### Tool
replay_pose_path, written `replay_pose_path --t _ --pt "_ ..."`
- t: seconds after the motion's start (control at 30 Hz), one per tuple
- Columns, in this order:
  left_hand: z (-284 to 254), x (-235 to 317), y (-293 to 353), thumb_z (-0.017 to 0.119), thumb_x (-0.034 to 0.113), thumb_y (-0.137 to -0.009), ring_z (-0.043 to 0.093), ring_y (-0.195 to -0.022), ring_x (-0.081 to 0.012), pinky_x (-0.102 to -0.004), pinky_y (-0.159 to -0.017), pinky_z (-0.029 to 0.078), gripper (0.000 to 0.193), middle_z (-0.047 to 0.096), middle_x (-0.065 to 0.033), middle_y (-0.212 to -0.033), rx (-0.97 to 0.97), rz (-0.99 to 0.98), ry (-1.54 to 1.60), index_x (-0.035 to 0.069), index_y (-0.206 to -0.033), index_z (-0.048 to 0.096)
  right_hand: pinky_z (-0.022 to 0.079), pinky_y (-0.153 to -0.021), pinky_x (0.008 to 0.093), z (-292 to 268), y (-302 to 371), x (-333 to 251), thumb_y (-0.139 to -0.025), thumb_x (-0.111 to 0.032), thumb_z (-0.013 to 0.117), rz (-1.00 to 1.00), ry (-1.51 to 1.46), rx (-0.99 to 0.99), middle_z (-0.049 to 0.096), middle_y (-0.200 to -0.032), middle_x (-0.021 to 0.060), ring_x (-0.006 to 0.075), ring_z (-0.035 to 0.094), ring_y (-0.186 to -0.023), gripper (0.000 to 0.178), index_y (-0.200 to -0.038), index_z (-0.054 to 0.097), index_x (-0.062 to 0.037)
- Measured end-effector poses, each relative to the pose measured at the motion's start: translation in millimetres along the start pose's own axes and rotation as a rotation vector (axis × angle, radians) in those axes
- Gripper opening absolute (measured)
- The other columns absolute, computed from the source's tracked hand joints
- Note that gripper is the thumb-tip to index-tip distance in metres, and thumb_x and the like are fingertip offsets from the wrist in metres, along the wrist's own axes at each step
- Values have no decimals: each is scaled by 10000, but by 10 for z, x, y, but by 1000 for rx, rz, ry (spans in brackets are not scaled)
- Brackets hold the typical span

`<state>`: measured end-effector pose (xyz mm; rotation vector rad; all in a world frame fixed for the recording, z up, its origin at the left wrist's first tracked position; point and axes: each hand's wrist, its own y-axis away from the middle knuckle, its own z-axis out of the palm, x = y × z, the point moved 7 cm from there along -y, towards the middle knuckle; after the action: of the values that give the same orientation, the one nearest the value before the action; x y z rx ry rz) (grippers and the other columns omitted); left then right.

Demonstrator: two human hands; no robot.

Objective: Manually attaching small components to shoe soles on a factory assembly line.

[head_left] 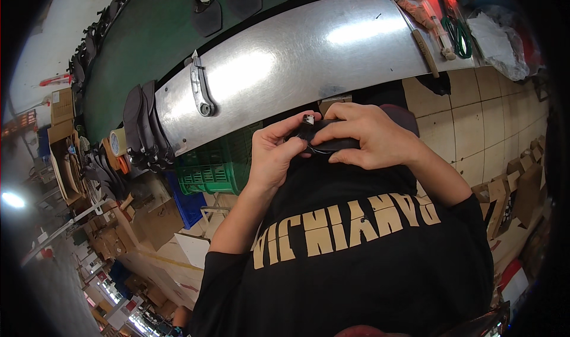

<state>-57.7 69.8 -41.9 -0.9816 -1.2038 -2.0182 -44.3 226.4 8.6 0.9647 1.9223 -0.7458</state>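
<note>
Taking the dark, elongated, sandal-like piece (337, 145) as the centre of the clock and the top of the view as twelve, both hands meet it directly, in front of the person's black T-shirt (362, 277). The visible part of its long axis runs roughly from nine to three o'clock. The left hand (274, 150) closes on its nine o'clock end, thumb and forefinger pinching beside a small, dark, white-faced block (309, 119), to which this hand is the nearer. The right hand (373, 136) grips from three o'clock, bent fingers over the top and thumb along the lower side; how far the piece extends beneath that palm cannot be told. The long, silver metal work surface (285, 70) spans ten to one o'clock, a slim grey tool-like piece with a round end (200, 87) lying on it between nine and ten. Stacked dark, flat soles (138, 126) sit at nine, and green-handled scissors (460, 39) between one and two.
</note>
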Motion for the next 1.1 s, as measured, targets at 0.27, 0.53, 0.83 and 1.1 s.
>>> replay_pose_path --t 0.27,0.53,0.83,1.1 --pt "-24 44 -60 505 -78 -738 683 -858 -119 -193 -626 547 484 683 -121 -1154 20 -22 -95 -4 -1191 660 465 -669 334 86 59 95 -660 -136 804 128 -76 79 553 -886 62 243 594 -777 302 -916 649 -103" --pt "-46 29 -88 508 -81 -738 687 -864 -131 -202 -624 560 485 671 -131 -1180 30 -43 -89 -12 -1196 653 455 -637 326 120 89 130 -664 -129 797 111 -14 170 545 -863 61 241 578 -754 258 -873 647 -106" --pt "-73 -66 -103 500 -47 -778 694 -865 -180 -236 -609 590 510 619 -178 -1258 -44 -217 186 -41 -1283 567 475 -621 334 95 167 -80 -700 -185 779 -174 250 386 579 -925 88 256 596 -752 248 -909 656 -131" --pt "-61 -25 -13 459 118 -933 632 -902 -116 -241 -606 543 411 634 -87 -1201 -12 -125 57 19 -1321 547 493 -626 364 21 141 -145 -770 -62 727 -37 141 391 623 -824 110 280 623 -714 243 -992 628 -63"
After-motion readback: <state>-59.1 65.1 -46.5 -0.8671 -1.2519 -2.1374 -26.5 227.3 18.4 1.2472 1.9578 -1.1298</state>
